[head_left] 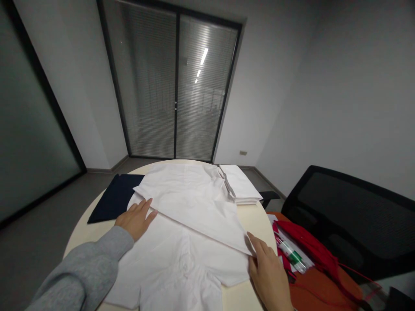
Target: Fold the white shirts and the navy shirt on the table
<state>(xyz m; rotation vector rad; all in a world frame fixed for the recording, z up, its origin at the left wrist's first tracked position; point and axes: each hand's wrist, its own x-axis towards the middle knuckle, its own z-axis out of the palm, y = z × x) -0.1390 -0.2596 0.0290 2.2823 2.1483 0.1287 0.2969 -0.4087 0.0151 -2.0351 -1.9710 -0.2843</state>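
Observation:
A white shirt [184, 242] lies spread over a round cream table, with a button placket running down its near part. One broad piece of its cloth is folded across it, its edge slanting down from left to right. My left hand [136, 216] rests palm down at the left end of that fold, thumb and fingers apart. At the fold's right corner, my right hand [267, 268] grips the cloth between thumb and fingers; the thumb is partly hidden.
A folded dark navy cloth [113, 198] lies on the table's left. Folded white cloth [241, 183] is stacked at the back right. Beside the table stands a black mesh chair [350, 211], with a red bag [308, 237] and a clear plastic bottle [293, 255] on its orange seat.

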